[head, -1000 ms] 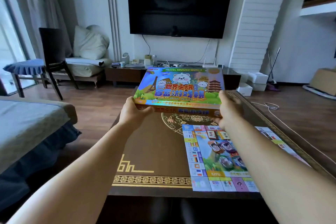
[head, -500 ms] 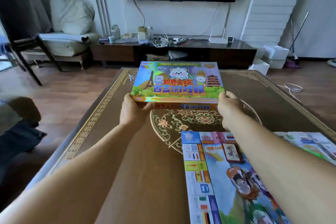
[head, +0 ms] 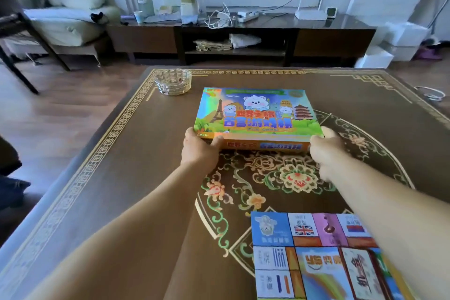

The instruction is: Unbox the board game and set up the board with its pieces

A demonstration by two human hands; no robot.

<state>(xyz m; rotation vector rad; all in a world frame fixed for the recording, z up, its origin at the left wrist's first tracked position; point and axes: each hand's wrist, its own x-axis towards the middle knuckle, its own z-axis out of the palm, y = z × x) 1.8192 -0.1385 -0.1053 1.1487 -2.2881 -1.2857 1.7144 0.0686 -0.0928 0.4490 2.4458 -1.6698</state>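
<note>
Scanning L to R across the tabletop (head: 136, 153): 1 glass ashtray (head: 173, 81) sits near the far-left corner, apart from the box. Next, the left hand (head: 198, 151) holds the near-left corner of the game box (head: 255, 114), thumb on the lid, fingers curled under or against the front wall. Box count: 1, lid closed, lying flat or nearly so at tabletop centre, toward the far edge; cannot tell whether its base is fully down. The right hand (head: 326, 148) is at the near-right corner of the box, blurred; fingers appear wrapped round the side wall, but grip not confirmed. Hands: 2. Game board (head: 304, 256): 1, unfolded, at the near-right edge, well apart from the box, partly hidden by the right forearm. Loose pieces: none visible w/ certainty. Risks, as judgement: sliding the box further left/far could strike the ashtray and push it toward the edge; an uneven release could drop one corner hard; the forearm crossing the board could drag or shift it.
</note>
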